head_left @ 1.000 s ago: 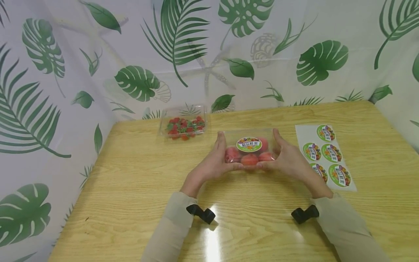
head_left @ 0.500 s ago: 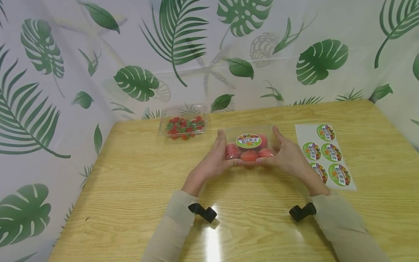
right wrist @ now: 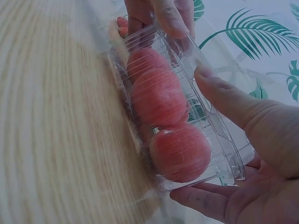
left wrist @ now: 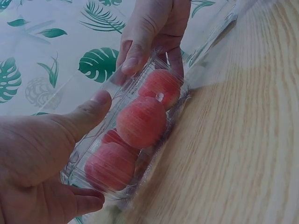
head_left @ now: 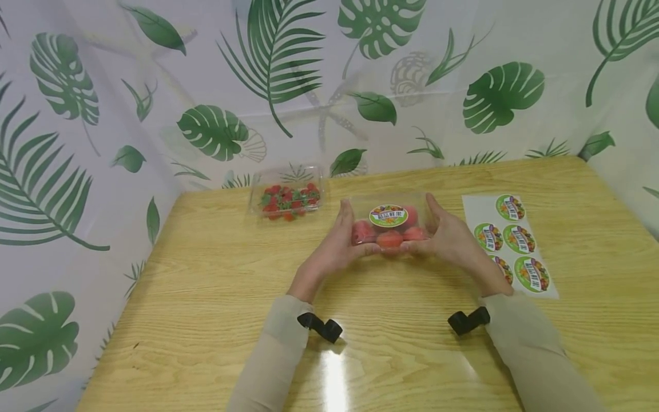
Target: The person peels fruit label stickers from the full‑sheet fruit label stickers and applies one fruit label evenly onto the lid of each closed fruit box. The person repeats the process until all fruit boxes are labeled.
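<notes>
Both hands hold a clear plastic fruit box by its two ends, near the middle of the table in the head view. My left hand grips the left end, its thumb along the near edge. On the right end, my right hand has the same grip. Several pinkish-red peaches lie inside, seen through the ribbed wall in both wrist views. An oval fruit label with a green and yellow border sits on the lid. Close under the box is the wooden tabletop.
Behind and to the left stands a second clear box with strawberries. A white sheet bearing several round fruit stickers lies right of the right hand. A leaf-printed cloth hangs along the table's back edge.
The two hands have shifted the peach box slightly away from the body, toward the back of the table. Their grip stays the same; the strawberry box and sticker sheet have not moved.
</notes>
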`<state>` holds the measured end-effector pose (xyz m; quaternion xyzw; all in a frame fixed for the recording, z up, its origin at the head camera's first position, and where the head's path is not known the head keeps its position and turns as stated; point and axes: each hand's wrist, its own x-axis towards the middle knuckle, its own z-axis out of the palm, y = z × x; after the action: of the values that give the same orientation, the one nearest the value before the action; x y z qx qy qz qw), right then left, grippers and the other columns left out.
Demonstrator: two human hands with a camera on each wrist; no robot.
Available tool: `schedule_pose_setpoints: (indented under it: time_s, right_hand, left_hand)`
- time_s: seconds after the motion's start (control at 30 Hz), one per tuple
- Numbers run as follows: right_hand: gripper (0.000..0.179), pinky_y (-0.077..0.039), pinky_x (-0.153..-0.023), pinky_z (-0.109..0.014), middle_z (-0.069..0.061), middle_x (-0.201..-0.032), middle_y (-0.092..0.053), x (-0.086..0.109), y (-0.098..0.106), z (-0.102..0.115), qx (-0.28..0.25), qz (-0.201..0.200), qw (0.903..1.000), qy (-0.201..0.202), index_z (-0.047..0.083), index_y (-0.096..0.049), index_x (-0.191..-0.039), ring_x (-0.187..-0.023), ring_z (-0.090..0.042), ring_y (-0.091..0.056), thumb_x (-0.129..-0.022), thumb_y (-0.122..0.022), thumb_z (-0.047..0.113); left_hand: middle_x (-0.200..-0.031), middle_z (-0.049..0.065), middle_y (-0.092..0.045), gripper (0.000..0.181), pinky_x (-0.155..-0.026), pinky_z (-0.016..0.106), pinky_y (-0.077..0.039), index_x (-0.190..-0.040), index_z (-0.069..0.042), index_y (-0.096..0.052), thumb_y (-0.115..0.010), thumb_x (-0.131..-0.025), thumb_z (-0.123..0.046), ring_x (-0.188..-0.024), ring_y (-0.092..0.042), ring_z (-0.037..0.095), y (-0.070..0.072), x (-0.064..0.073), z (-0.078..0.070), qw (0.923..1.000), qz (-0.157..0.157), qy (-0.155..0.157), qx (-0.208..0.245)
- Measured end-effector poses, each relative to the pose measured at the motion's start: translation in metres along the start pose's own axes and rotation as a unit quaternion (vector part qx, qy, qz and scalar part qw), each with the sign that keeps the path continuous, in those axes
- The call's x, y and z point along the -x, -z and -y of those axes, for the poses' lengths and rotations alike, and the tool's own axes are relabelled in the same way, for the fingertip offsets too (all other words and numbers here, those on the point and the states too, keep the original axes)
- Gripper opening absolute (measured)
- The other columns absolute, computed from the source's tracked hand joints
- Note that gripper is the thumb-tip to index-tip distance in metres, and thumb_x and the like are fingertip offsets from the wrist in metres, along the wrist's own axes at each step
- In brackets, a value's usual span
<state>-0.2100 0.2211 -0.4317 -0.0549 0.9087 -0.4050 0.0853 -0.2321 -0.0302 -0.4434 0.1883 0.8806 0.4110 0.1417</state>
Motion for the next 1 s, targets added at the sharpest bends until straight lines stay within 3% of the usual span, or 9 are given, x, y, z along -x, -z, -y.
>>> schedule_pose_setpoints:
  time_s: [0.23,0.57,0.8,1.0]
  right_hand:
    - [0.131,-0.031,-0.113,-0.051,-0.017,-0.164,-0.002,-0.003,0.002,0.0,-0.025,0.01,0.9996,-0.005,0.013,0.008,-0.159,-0.14,-0.041,-0.035,-0.073,-0.085,0.051]
    - [0.131,-0.033,-0.112,-0.048,-0.007,-0.165,0.004,-0.013,0.002,-0.005,-0.063,0.017,0.9978,0.001,0.019,0.01,-0.158,-0.142,-0.04,-0.032,-0.074,-0.085,0.048]
    - [0.131,-0.026,-0.115,-0.054,-0.017,-0.164,-0.006,-0.024,0.004,-0.005,-0.053,0.017,0.9984,-0.008,0.02,0.008,-0.159,-0.144,-0.042,-0.029,-0.072,-0.085,0.052]
    - [0.129,-0.026,-0.116,-0.051,-0.012,-0.166,0.001,-0.033,0.009,-0.006,-0.051,0.028,0.9983,0.009,0.015,0.01,-0.159,-0.142,-0.042,-0.033,-0.076,-0.084,0.048]
  left_hand:
    - [-0.164,0.004,0.02,0.117,-0.122,0.038,-0.008,-0.156,-0.012,0.019,-0.073,-0.088,-0.042,-0.151,0.008,0.021,0.002,-0.004,0.002,0.9999,0.002,-0.01,0.005]
    - [-0.164,0.004,0.02,0.118,-0.122,0.038,-0.007,-0.156,-0.013,0.02,-0.073,-0.088,-0.042,-0.151,0.008,0.021,0.005,-0.013,0.001,0.9998,0.006,-0.004,0.017]
    - [-0.165,0.008,0.019,0.118,-0.122,0.04,-0.007,-0.155,-0.015,0.022,-0.072,-0.089,-0.042,-0.151,0.009,0.021,0.01,-0.019,0.005,0.9998,0.002,-0.01,0.017]
    - [-0.164,0.005,0.021,0.118,-0.122,0.038,-0.005,-0.155,-0.015,0.022,-0.071,-0.089,-0.045,-0.151,0.012,0.017,0.011,-0.027,0.006,0.9998,-0.001,-0.007,0.019]
